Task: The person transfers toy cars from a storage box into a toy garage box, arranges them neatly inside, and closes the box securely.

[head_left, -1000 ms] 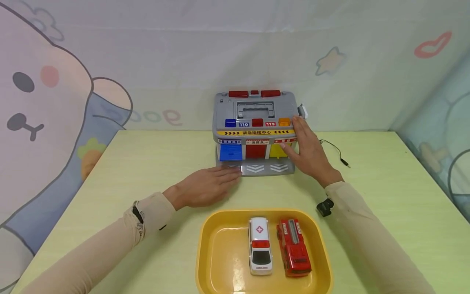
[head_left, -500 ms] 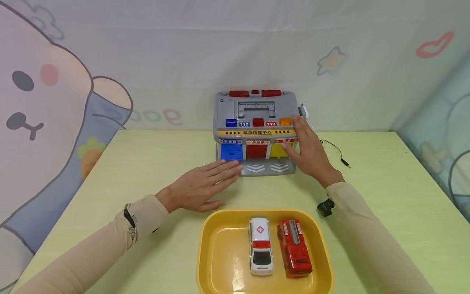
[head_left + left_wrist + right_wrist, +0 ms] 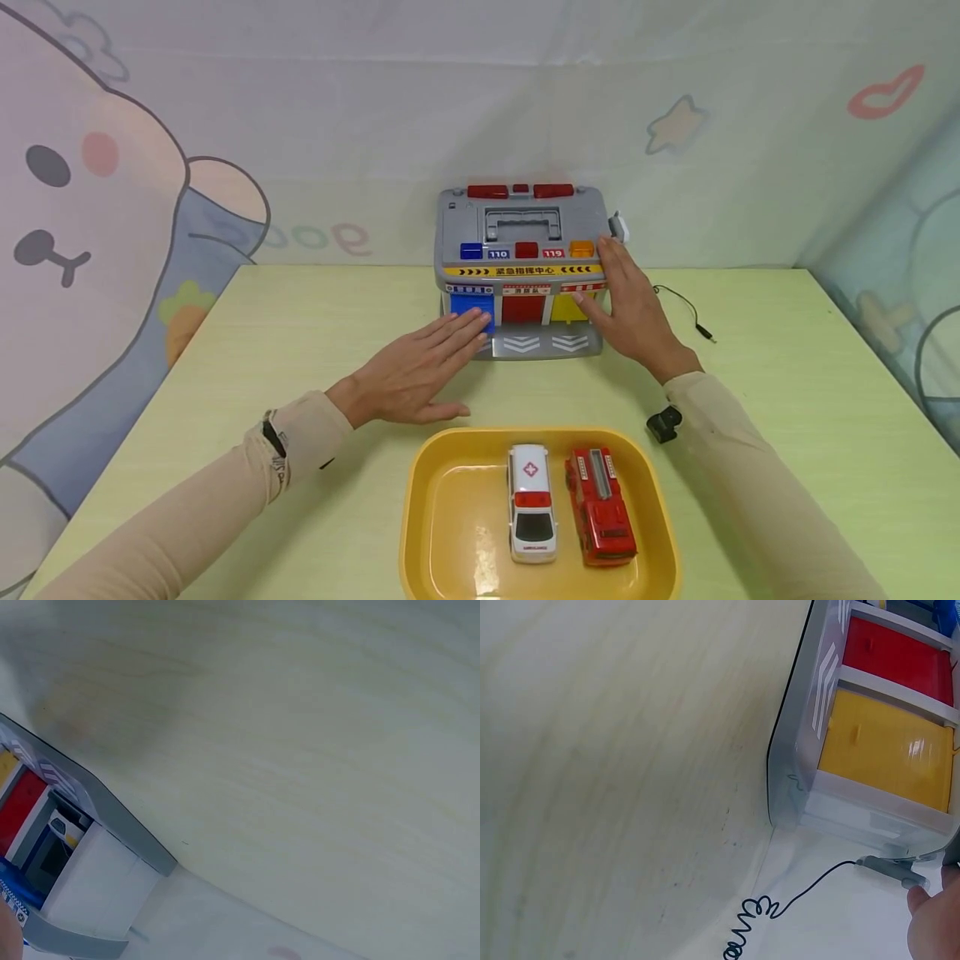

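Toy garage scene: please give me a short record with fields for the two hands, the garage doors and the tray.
left hand: open, straight fingers reach to the blue door
right hand: open, fingers rest on the right side of the toy garage
doors: blue, red and yellow, all closed
yellow tray: holds a white ambulance and a red fire truck side by side
table: pale green, a thin black cable to the right of the garage

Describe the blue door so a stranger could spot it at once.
At the table's far edge stands a grey toy garage. Three doors line its front; the blue door is leftmost, beside the red one, with the left hand's fingertips on it.
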A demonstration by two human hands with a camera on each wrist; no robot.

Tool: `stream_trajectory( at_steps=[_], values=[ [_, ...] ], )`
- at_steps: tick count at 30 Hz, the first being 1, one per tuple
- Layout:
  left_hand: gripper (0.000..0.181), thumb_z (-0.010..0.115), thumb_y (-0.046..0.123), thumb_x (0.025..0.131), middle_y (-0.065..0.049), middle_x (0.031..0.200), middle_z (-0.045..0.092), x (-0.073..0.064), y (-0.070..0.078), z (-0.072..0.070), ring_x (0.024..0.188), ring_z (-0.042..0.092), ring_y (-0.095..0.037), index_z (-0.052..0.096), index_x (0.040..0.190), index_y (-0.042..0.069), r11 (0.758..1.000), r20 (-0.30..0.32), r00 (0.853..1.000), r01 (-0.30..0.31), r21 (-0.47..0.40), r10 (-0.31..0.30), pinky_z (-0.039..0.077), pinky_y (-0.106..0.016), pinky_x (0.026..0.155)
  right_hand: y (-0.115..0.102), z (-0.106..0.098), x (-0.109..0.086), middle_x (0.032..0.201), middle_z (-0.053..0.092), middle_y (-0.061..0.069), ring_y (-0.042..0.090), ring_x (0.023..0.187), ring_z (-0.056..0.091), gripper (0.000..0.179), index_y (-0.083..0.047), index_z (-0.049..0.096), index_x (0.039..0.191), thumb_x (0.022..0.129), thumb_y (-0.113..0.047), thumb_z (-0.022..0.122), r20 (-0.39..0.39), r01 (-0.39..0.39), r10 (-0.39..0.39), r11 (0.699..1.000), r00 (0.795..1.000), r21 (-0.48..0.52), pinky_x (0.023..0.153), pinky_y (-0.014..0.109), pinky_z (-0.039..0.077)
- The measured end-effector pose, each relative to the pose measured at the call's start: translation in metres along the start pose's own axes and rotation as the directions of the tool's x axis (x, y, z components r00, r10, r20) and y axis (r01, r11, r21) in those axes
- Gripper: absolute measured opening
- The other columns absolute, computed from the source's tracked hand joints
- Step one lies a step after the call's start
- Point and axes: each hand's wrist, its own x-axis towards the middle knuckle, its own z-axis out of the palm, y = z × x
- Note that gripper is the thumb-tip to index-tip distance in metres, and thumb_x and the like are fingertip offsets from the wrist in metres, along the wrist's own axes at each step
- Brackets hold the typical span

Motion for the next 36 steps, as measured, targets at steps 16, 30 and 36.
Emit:
stream_trajectory(
  at_steps=[16,30,36],
  values=[
    [0.084,0.041,0.062,0.099,-0.016,0.167,0.018,0.004,-0.006,0.011,0.155,0.02,-0.03,0.027,0.157,0.003,0.999,0.163,0.986,0.023,-0.037,-0.017,0.019,-0.043,0.127,0.002,0.0,-0.001,0.166,0.022,0.015,0.036,0.152,0.025,0.079,-0.004,0.02,0.159,0.098,-0.031,0.062,-0.021,0.022,-0.022,1.0,1.0,-0.019,0.122,0.056,0.025],
    [0.081,0.036,0.061,0.101,-0.014,0.167,0.017,0.01,-0.011,0.022,0.156,0.018,-0.029,0.025,0.158,0.005,0.999,0.215,0.975,0.051,0.0,-0.05,0.016,-0.042,0.127,0.001,0.001,-0.001,0.166,0.022,0.017,0.036,0.153,0.023,0.079,-0.004,0.019,0.159,0.098,-0.031,0.062,-0.024,0.032,-0.033,0.999,0.999,-0.02,0.122,0.057,0.025],
    [0.08,0.036,0.061,0.101,-0.011,0.168,0.017,0.012,-0.013,0.023,0.156,0.017,-0.028,0.025,0.158,0.006,0.997,0.236,0.969,0.079,-0.007,-0.075,0.013,-0.041,0.128,-0.001,-0.001,0.0,0.166,0.022,0.016,0.036,0.153,0.023,0.08,-0.003,0.018,0.159,0.098,-0.033,0.061,-0.017,0.025,-0.026,0.999,1.0,-0.022,0.122,0.056,0.025]
  ],
)
